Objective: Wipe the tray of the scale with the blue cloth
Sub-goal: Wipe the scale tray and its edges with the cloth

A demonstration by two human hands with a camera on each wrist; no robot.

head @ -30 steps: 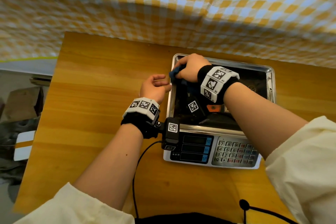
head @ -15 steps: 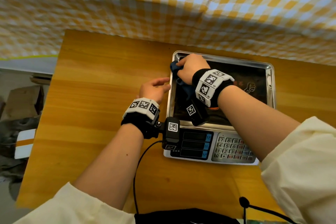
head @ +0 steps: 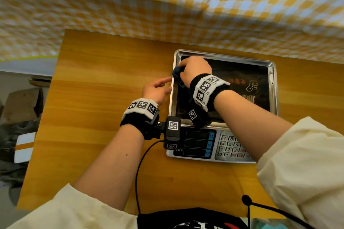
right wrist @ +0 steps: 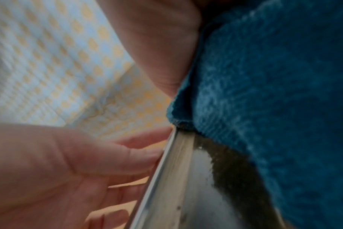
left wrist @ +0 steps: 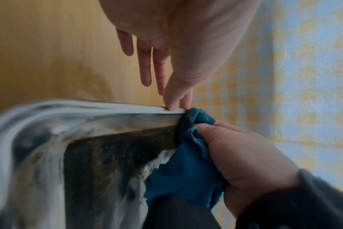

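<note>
Left hand (head: 155, 90): on the surface (head: 96, 98) just left of the tray (head: 272, 87), fingers straight and loosely spread, holding nothing. In the left wrist view its thumb tip and one fingertip (left wrist: 172, 103) touch the tray's left rim; the other fingers point down over the wood, clear of the rim.

Tray: shallow steel pan with a raised rim, seated on top of the scale (head: 197, 156). Floor dark and reflective, with a faint printed mark and lettering toward the right. Left inner wall shows smears in the wrist views.

Cloth (head: 176, 73): blue, bunched, at the tray's far left corner. One fold sits over the left rim, the rest lies inside against the wall and floor. In the left wrist view (left wrist: 188, 168) it hangs down from the fist to the tray floor; in the right wrist view (right wrist: 274, 93) it fills the right side, pressed to the inner wall.

Right hand (head: 195, 69): inside the tray at the far left, fingers curled round the cloth, knuckles up, forearm crossing the tray from the near right.

Scale: front panel with three dark displays and a keypad (head: 230, 148), near edge toward the person.

Both wrists carry black bands with white marker tags. A black cable (head: 138, 173) runs from the left wrist toward the body. Checked yellow-and-white fabric (head: 167, 5) lies beyond the surface.
</note>
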